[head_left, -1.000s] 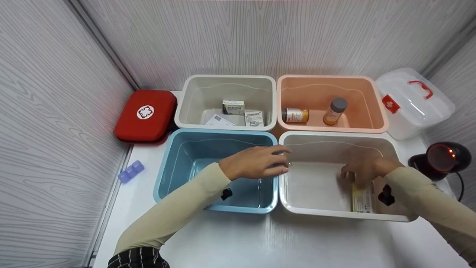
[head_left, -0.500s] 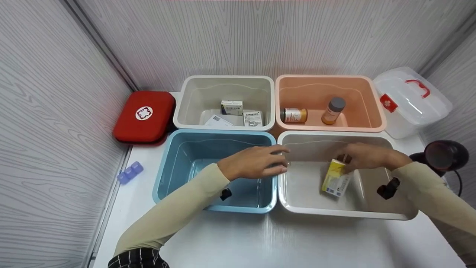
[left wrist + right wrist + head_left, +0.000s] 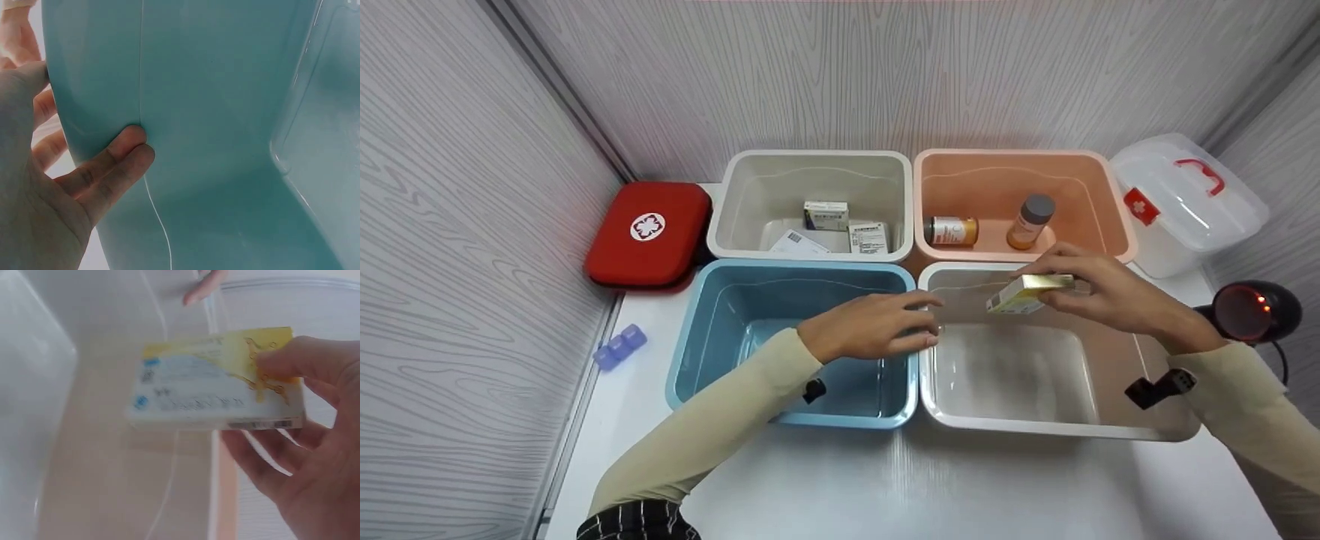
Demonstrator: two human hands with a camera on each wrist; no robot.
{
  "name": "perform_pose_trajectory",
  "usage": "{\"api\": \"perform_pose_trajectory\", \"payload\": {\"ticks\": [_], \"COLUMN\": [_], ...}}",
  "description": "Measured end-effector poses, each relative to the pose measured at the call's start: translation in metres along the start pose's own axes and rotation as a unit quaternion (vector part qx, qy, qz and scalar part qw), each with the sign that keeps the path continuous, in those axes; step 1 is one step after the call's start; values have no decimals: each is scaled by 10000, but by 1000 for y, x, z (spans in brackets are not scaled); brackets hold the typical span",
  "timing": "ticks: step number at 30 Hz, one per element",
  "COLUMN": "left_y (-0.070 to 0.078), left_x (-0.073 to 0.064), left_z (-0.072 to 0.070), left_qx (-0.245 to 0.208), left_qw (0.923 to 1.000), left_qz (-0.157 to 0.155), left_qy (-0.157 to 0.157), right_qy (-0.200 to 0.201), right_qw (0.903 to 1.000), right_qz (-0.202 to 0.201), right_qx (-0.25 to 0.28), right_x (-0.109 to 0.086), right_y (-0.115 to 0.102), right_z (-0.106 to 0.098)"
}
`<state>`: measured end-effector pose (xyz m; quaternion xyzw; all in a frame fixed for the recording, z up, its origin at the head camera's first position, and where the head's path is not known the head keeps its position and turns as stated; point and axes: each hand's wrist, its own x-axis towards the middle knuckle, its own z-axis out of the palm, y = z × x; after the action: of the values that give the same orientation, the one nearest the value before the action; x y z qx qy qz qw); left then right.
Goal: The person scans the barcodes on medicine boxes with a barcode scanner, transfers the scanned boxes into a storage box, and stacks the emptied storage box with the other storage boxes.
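Note:
In the head view my right hand (image 3: 1102, 292) pinches a yellow and white medicine box (image 3: 1024, 296) between thumb and fingers, above the far part of the front right off-white bin (image 3: 1012, 427). The right wrist view shows the printed face of the box (image 3: 197, 382), with the thumb lying on its yellow end. My left hand (image 3: 877, 326) reaches over the blue bin (image 3: 802, 270) to its right-hand rim, fingers loosely extended. In the left wrist view two fingers (image 3: 121, 160) lie by the blue inner wall and other fingers are beyond the rim.
Behind, a grey bin (image 3: 817, 156) holds several medicine boxes, and an orange bin (image 3: 1020, 155) holds two pill bottles. A red first-aid case (image 3: 649, 236) and purple pill organizer (image 3: 620, 347) lie left. A clear medicine chest (image 3: 1192, 202) and black scanner (image 3: 1256, 311) stand right.
My right hand has taken the medicine box from the floor of the off-white bin and raised it toward the bin's far rim. My left hand has stayed in place.

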<state>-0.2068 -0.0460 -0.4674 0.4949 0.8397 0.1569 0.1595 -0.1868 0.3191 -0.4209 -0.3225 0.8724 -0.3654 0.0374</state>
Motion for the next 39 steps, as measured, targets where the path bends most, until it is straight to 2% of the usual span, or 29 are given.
{"api": "perform_pose_trajectory", "payload": {"ticks": [5, 8, 10, 15, 17, 20, 26, 29, 32, 36, 39], "left_y": [0, -1, -1, -1, -2, -2, -2, -2, -2, -3, -3], "left_x": [0, 0, 0, -1, -1, -1, 0, 0, -1, -1, -1], "left_z": [1, 1, 1, 1, 1, 1, 1, 1, 1, 1, 1], "left_qx": [-14, -21, -17, -60, -69, -81, -91, -67, -97, -125, -114], "left_qw": [10000, 10000, 10000, 10000, 10000, 10000, 9999, 9999, 9999, 9999, 9999], "left_qz": [36, 12, -11, -38, -42, -40, -79, -116, -42, 46, 22], "left_qy": [79, 69, 46, 22, 24, 33, -22, -49, -21, 24, 30], "right_qy": [554, 892, 1120, 1518, 1607, 1757, 2346, 2677, 2941, 3081, 3107], "right_qw": [9981, 9943, 9915, 9825, 9780, 9699, 9445, 9283, 9081, 8812, 8662], "right_qz": [87, 322, 508, 1065, 1315, 1685, 2259, 2506, 2892, 3448, 3746], "right_qx": [273, 496, 420, -157, -220, -49, 435, 614, 717, 987, 1134], "right_x": [-5, -9, -13, -25, -30, -38, -63, -77, -93, -111, -121], "right_y": [-6, -7, -6, 1, 6, 14, 37, 51, 66, 85, 97], "right_z": [-5, -9, -12, -21, -26, -35, -52, -59, -65, -67, -65]}}
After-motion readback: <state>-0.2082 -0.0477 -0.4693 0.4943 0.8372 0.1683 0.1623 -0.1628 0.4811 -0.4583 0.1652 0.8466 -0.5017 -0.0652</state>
